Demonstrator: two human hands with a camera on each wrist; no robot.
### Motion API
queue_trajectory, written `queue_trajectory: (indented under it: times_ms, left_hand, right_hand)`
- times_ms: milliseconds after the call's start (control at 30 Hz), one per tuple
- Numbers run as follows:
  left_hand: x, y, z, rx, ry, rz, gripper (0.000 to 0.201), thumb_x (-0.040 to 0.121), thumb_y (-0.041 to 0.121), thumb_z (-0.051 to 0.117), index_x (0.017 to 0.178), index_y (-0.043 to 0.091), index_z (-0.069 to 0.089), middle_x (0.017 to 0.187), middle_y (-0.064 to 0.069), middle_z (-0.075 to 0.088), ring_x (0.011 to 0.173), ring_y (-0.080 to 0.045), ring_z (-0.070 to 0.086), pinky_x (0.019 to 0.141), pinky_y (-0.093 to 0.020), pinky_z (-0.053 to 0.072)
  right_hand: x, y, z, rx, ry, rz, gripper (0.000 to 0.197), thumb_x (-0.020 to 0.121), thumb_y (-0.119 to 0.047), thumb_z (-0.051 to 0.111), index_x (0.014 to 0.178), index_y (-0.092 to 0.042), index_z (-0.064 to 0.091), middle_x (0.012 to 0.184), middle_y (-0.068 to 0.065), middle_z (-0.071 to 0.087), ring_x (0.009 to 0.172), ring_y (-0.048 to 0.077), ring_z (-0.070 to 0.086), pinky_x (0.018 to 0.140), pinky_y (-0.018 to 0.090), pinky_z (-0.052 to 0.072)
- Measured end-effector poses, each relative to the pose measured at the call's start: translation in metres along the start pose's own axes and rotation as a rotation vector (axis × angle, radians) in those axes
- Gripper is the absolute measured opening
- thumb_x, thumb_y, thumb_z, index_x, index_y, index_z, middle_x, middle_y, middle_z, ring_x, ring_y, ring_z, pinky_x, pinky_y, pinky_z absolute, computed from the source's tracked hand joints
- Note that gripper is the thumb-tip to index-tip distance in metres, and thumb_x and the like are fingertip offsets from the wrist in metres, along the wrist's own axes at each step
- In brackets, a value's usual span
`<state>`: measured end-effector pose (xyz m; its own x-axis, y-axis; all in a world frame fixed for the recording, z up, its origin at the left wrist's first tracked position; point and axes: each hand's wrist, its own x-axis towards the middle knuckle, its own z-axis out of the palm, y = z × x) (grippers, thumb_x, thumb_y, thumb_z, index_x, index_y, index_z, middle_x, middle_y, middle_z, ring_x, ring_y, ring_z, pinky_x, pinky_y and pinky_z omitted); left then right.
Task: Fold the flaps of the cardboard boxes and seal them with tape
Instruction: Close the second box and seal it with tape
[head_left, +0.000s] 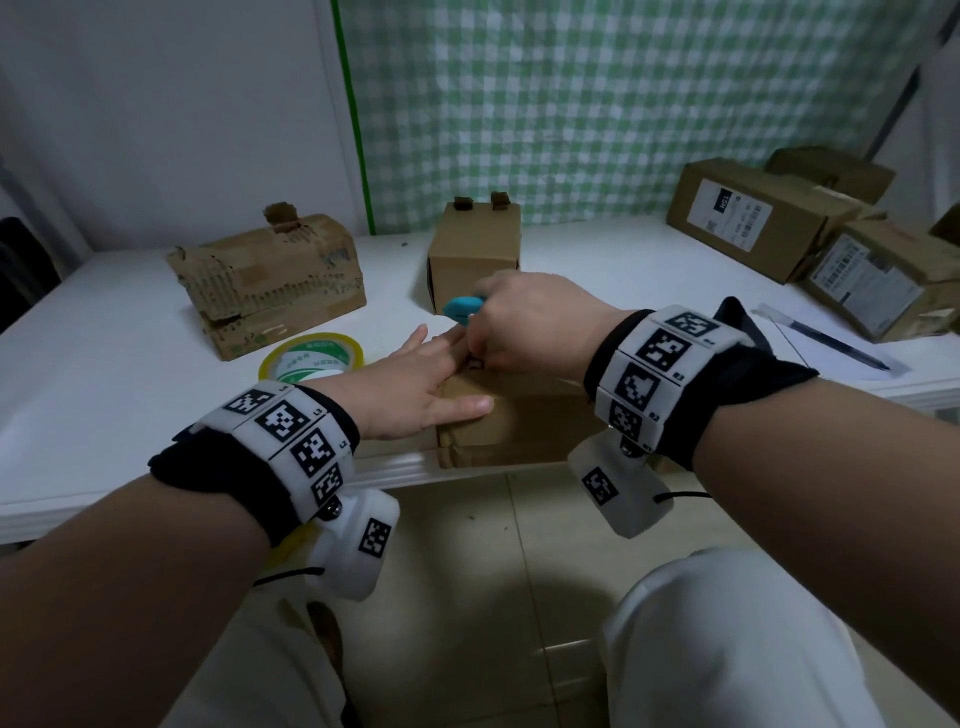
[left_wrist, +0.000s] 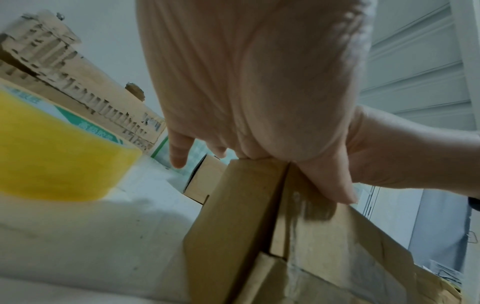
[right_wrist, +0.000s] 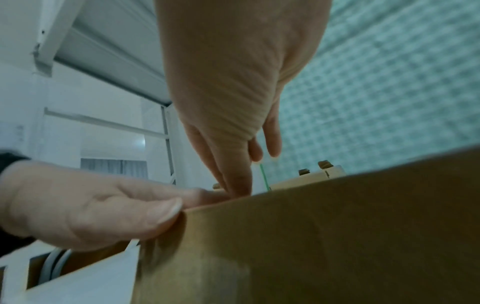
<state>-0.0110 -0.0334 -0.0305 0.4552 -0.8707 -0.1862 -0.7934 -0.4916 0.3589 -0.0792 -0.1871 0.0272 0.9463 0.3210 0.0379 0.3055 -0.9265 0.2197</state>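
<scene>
A brown cardboard box (head_left: 524, 415) lies at the front edge of the white table (head_left: 104, 415). My left hand (head_left: 426, 384) lies flat on its top left part, fingers straight, thumb along the near side. The left wrist view shows that thumb (left_wrist: 335, 185) pressed on the box (left_wrist: 324, 246). My right hand (head_left: 524, 322) is at the box's far edge, curled round a small teal tool (head_left: 462, 310); its fingertips touch the cardboard (right_wrist: 311, 226) next to the left hand's fingers. A yellow tape roll (head_left: 306, 358) with a green and white label lies just left of the box.
A torn, crushed box (head_left: 270, 280) sits at the back left and a small upright box (head_left: 475, 249) behind my hands. Labelled boxes (head_left: 753, 223) are stacked at the right, with a pen (head_left: 826, 338) on paper nearby. My knees are below the table edge.
</scene>
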Motion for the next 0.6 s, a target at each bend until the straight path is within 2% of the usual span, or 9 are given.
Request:
queue_trajectory:
  times_ms: [67,133,167,267,300,433,600]
  left_hand:
    - [-0.002,0.004,-0.002,-0.001,0.017,0.008,0.087,0.079,0.078,0.025,0.150,0.030,0.012,0.158,0.005,0.011,0.146,-0.020,0.002,0.119,-0.038,-0.007]
    - [-0.004,0.009,-0.004,0.001,0.028,-0.005,0.072,0.091,0.062,0.034,0.150,0.026,0.017,0.158,0.000,0.013,0.145,-0.017,0.003,0.117,-0.032,-0.006]
    - [-0.004,0.009,-0.004,-0.005,0.027,-0.014,0.071,0.090,0.061,0.035,0.150,0.026,0.018,0.157,-0.001,0.014,0.145,-0.018,0.002,0.119,-0.034,-0.003]
    - [-0.005,0.008,-0.003,-0.010,0.005,-0.063,0.088,0.077,0.077,0.031,0.149,0.029,0.017,0.157,-0.002,0.016,0.145,-0.025,0.002,0.119,-0.044,0.010]
    - [-0.005,0.008,-0.003,-0.011,0.003,-0.073,0.086,0.079,0.077,0.033,0.149,0.029,0.017,0.156,-0.002,0.017,0.145,-0.025,0.003,0.118,-0.044,0.013]
    - [-0.007,0.011,-0.004,-0.035,0.036,-0.062,0.067,0.092,0.052,0.042,0.149,0.025,0.020,0.153,-0.004,0.021,0.141,-0.019,0.010,0.117,-0.035,0.017]
    - [-0.009,0.013,-0.005,-0.026,0.032,-0.059,0.064,0.093,0.050,0.042,0.148,0.024,0.023,0.151,-0.003,0.025,0.139,-0.017,0.014,0.114,-0.031,0.017]
  right_hand:
    - [0.003,-0.005,0.000,-0.104,-0.012,-0.032,0.025,0.094,-0.026,0.052,0.114,-0.022,0.065,0.107,0.003,0.053,0.102,0.023,0.052,0.067,0.032,0.049]
    - [0.003,-0.007,0.000,-0.162,-0.011,-0.049,0.026,0.095,-0.025,0.051,0.117,-0.020,0.063,0.108,0.004,0.052,0.104,0.023,0.049,0.064,0.031,0.044]
    - [0.003,-0.008,0.000,-0.179,-0.008,-0.056,0.025,0.096,-0.025,0.050,0.117,-0.020,0.062,0.109,0.004,0.052,0.105,0.023,0.049,0.063,0.031,0.042]
    - [0.000,-0.010,0.000,-0.199,0.009,-0.078,0.026,0.097,-0.022,0.047,0.116,-0.018,0.063,0.110,0.004,0.051,0.105,0.023,0.050,0.062,0.029,0.038]
    - [-0.001,-0.011,0.001,-0.198,0.012,-0.085,0.026,0.096,-0.022,0.047,0.116,-0.018,0.063,0.110,0.005,0.051,0.104,0.023,0.050,0.062,0.030,0.039]
    - [-0.002,-0.012,0.002,-0.184,0.011,-0.099,0.025,0.095,-0.022,0.049,0.114,-0.017,0.063,0.109,0.005,0.051,0.102,0.023,0.050,0.063,0.030,0.041]
    - [-0.002,-0.011,0.004,-0.150,0.031,-0.115,0.024,0.095,-0.021,0.049,0.113,-0.015,0.064,0.107,0.006,0.050,0.097,0.022,0.050,0.064,0.031,0.045]
